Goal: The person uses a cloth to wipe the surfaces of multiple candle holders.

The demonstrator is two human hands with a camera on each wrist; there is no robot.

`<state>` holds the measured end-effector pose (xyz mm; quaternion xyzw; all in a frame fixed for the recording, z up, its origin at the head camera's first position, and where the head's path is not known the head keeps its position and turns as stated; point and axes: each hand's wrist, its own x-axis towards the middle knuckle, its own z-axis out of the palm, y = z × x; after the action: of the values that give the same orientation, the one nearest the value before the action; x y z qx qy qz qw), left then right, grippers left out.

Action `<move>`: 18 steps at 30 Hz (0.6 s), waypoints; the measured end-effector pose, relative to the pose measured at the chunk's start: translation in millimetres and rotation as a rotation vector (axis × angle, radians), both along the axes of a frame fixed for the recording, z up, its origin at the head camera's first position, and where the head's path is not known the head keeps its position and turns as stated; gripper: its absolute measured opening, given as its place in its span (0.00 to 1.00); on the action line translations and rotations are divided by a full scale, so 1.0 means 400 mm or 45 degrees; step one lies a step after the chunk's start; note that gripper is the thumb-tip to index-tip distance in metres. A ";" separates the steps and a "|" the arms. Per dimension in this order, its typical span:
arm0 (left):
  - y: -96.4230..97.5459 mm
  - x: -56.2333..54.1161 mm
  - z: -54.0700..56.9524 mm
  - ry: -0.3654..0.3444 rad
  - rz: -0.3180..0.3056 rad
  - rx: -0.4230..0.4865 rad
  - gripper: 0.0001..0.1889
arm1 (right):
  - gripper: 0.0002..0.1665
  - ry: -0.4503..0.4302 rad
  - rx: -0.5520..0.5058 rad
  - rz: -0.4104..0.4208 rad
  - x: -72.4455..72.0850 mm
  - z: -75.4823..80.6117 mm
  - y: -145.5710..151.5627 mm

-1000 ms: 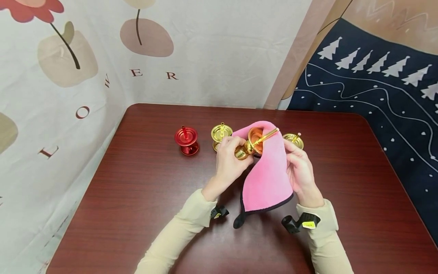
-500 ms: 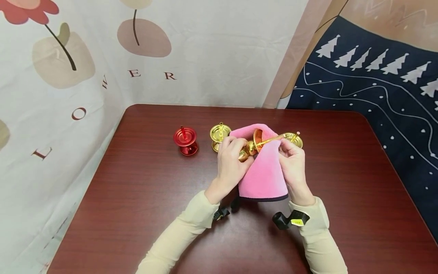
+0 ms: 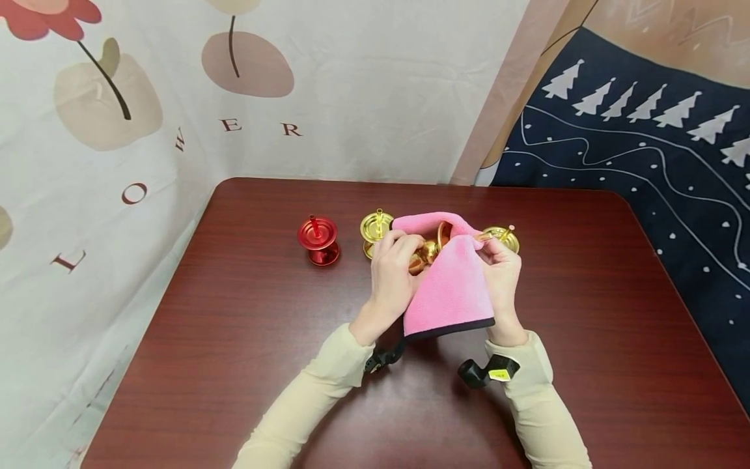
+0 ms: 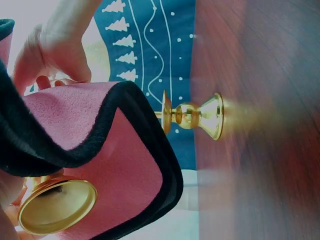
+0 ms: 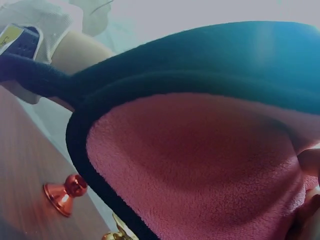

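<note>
My left hand (image 3: 388, 286) grips a gold candlestick (image 3: 430, 253) by its base end, tilted and raised over the table. In the left wrist view the hollow underside of the candlestick's base (image 4: 57, 207) faces the camera. A pink cloth (image 3: 454, 286) with black edging drapes over and around its cup. My right hand (image 3: 504, 277) pinches the cloth at the candlestick's upper tip, which the cloth and fingers mostly hide. In the right wrist view the cloth (image 5: 200, 150) covers most of the scene, with fingertips (image 5: 311, 162) at the right edge.
A red candlestick (image 3: 318, 238) stands left of my hands. One gold candlestick (image 3: 375, 228) stands just behind my left hand, another (image 3: 506, 238) behind my right hand. All are on the dark red-brown table (image 3: 246, 293), with printed fabric hanging behind.
My right hand has moved leftward and inward, folding the cloth round the candlestick's stem and tip, which showed bare before. The cloth's lower edge has risen. My left hand keeps its grip.
</note>
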<state>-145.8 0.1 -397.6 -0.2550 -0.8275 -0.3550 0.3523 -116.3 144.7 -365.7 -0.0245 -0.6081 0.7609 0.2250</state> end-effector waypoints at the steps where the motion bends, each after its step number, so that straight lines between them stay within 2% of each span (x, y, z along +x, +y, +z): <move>1: -0.002 -0.001 -0.001 -0.004 0.001 -0.003 0.12 | 0.22 0.007 0.001 -0.006 -0.004 -0.002 0.001; 5: -0.013 -0.004 -0.003 -0.021 -0.002 -0.018 0.13 | 0.21 0.082 -0.014 -0.046 -0.016 -0.009 0.011; 10: -0.029 -0.007 0.000 -0.035 -0.008 -0.022 0.13 | 0.14 0.183 -0.046 -0.063 -0.014 -0.007 0.025; 15: -0.043 -0.012 0.003 -0.028 -0.006 -0.047 0.12 | 0.14 0.156 -0.003 -0.074 -0.011 0.000 0.035; 18: -0.051 -0.017 0.001 -0.027 0.006 -0.055 0.12 | 0.16 0.107 -0.037 -0.105 -0.010 0.007 0.040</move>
<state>-152.7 -20.4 -397.1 -0.2571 -0.8392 -0.3389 0.3389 -120.4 160.7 -362.9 -0.0207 -0.5856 0.7600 0.2812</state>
